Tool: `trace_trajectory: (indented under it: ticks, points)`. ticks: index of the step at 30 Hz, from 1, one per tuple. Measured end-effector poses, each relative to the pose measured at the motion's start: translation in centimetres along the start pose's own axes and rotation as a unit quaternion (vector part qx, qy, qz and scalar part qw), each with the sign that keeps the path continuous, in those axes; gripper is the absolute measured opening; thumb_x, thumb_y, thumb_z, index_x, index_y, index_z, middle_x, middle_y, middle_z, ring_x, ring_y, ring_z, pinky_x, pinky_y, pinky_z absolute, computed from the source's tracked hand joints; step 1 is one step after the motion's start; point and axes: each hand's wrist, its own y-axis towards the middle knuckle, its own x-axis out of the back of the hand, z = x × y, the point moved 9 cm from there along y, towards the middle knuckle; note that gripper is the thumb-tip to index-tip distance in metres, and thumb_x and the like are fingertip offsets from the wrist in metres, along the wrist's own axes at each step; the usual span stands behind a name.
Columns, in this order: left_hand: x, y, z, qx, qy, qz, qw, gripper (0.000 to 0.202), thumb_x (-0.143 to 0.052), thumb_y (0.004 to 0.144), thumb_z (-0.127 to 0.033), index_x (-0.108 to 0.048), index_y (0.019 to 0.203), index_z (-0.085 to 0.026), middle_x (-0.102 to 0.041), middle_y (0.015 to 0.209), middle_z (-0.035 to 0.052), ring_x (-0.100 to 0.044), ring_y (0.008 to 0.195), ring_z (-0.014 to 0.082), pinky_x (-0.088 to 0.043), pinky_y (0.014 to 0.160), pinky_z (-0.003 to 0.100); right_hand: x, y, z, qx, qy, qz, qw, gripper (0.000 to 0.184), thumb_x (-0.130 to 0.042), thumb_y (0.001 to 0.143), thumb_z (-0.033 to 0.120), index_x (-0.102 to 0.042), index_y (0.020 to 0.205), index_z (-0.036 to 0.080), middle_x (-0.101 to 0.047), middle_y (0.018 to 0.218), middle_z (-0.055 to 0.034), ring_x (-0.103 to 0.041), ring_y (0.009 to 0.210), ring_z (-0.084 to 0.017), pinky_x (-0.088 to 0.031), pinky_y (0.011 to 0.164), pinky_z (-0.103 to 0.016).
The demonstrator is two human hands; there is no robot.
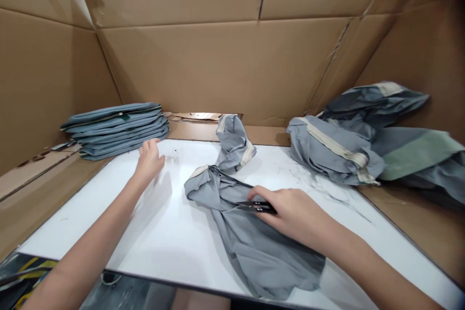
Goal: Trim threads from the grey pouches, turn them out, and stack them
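Observation:
A crumpled grey garment [250,247] with a cream stripe lies across the middle of the white table [170,232]. My right hand [290,213] rests on it, fingers closed around small black scissors [256,207]. My left hand [148,160] reaches out over the far left of the table near the stack of folded grey garments [116,128]. Its fingers are loosely curled and slightly smeared, with nothing seen in them.
A heap of unfolded grey garments [363,140] with cream and green stripes lies at the right. Cardboard walls [232,63] enclose the table at the back and both sides. Loose threads and specks lie on the table surface.

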Motion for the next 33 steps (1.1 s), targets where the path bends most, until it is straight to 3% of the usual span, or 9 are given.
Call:
trace_trajectory:
  ticks: [3,7,8,10,14,19,23,30,33]
  points:
    - [-1.6,-1.8,-2.0,-0.053,0.012,0.059,0.997,0.064,-0.055,0.073,-0.029,-0.034,0.132,-0.013,-0.042,0.131,0.0164,-0.036,0.125,0.0304,-0.030,0.103,0.046,-1.0,-2.6,-3.7,-0.084,0.033,-0.020,0.996,0.022,-0.045,0.084,0.035,-0.055,0.104,0.031,-0.068,0.081,0.0012,-0.063,0.071,-0.020,-0.040,0.062,-0.027]
    - [-5.0,-7.3,-7.9,-0.138,-0.047,0.270,0.952,0.050,-0.048,0.081,-0.050,-0.046,0.125,-0.026,-0.050,0.129,0.0058,-0.047,0.119,0.0240,-0.041,0.097,0.037,-3.4,-6.0,-7.8,-0.174,0.110,-0.046,0.977,0.038,-0.038,0.083,0.058,-0.053,0.104,0.030,-0.063,0.064,0.0022,-0.061,0.058,-0.018,-0.042,0.055,-0.026]
    - [-5.3,-8.3,-9.1,-0.156,-0.056,0.282,0.945,0.052,-0.052,0.079,-0.051,-0.048,0.124,-0.026,-0.051,0.130,0.0051,-0.049,0.117,0.0238,-0.042,0.096,0.035,-4.1,-6.6,-8.3,-0.187,0.121,-0.054,0.973,0.041,-0.039,0.081,0.061,-0.053,0.104,0.030,-0.062,0.062,0.0024,-0.061,0.059,-0.019,-0.043,0.056,-0.025]
    - [-5.4,-9.3,-10.4,-0.168,-0.058,0.257,0.950,0.052,-0.056,0.077,-0.049,-0.051,0.123,-0.026,-0.054,0.128,0.0045,-0.053,0.114,0.0234,-0.043,0.095,0.032,-5.1,-7.4,-8.6,-0.204,0.133,-0.085,0.966,0.040,-0.043,0.079,0.062,-0.055,0.100,0.030,-0.066,0.069,0.0016,-0.065,0.069,-0.020,-0.045,0.059,-0.025]
    - [-5.6,-8.9,-9.8,-0.146,-0.035,0.188,0.971,0.027,-0.042,0.088,-0.037,-0.064,0.098,-0.026,-0.067,0.109,-0.0001,-0.062,0.099,0.0190,-0.045,0.084,0.027,-5.5,-7.6,-7.5,-0.177,0.140,-0.173,0.959,0.024,-0.042,0.083,0.048,-0.056,0.090,0.029,-0.069,0.096,0.0034,-0.066,0.082,-0.019,-0.044,0.063,-0.025]
    - [-3.9,-7.7,-9.2,-0.131,0.036,0.078,0.988,0.022,-0.038,0.082,-0.021,-0.058,0.075,-0.020,-0.070,0.080,0.0026,-0.063,0.072,0.0182,-0.040,0.064,0.025,-3.7,-7.4,-8.0,-0.191,0.163,-0.209,0.945,0.031,-0.042,0.082,0.049,-0.051,0.069,0.023,-0.057,0.057,0.0023,-0.053,0.053,-0.015,-0.035,0.052,-0.023]
    - [-1.8,-6.8,-8.6,-0.052,-0.010,0.006,0.999,0.022,-0.032,0.079,-0.018,-0.051,0.069,-0.019,-0.061,0.067,0.0021,-0.056,0.066,0.0161,-0.036,0.063,0.024,-1.4,-6.5,-10.1,-0.194,0.194,-0.242,0.931,0.040,-0.042,0.079,0.054,-0.043,0.059,0.020,-0.044,0.050,0.0015,-0.042,0.051,-0.013,-0.030,0.050,-0.023]
    - [-3.3,-5.4,-6.2,0.003,-0.014,0.110,0.994,0.030,-0.035,0.077,-0.035,-0.052,0.059,-0.018,-0.057,0.056,0.0024,-0.052,0.056,0.0164,-0.034,0.054,0.024,1.0,-1.7,-12.6,-0.123,0.230,-0.279,0.924,0.039,-0.051,0.077,0.054,-0.052,0.061,0.018,-0.043,0.056,0.0007,-0.037,0.056,-0.012,-0.027,0.052,-0.024]
    - [-3.3,-4.9,-5.3,0.015,-0.001,0.134,0.991,0.031,-0.038,0.074,-0.036,-0.056,0.060,-0.017,-0.057,0.053,0.0029,-0.051,0.054,0.0173,-0.033,0.052,0.025,2.8,-3.7,-12.2,-0.111,0.349,-0.353,0.861,0.038,-0.047,0.082,0.052,-0.062,0.084,0.017,-0.038,0.058,0.0016,-0.034,0.054,-0.011,-0.027,0.050,-0.023]
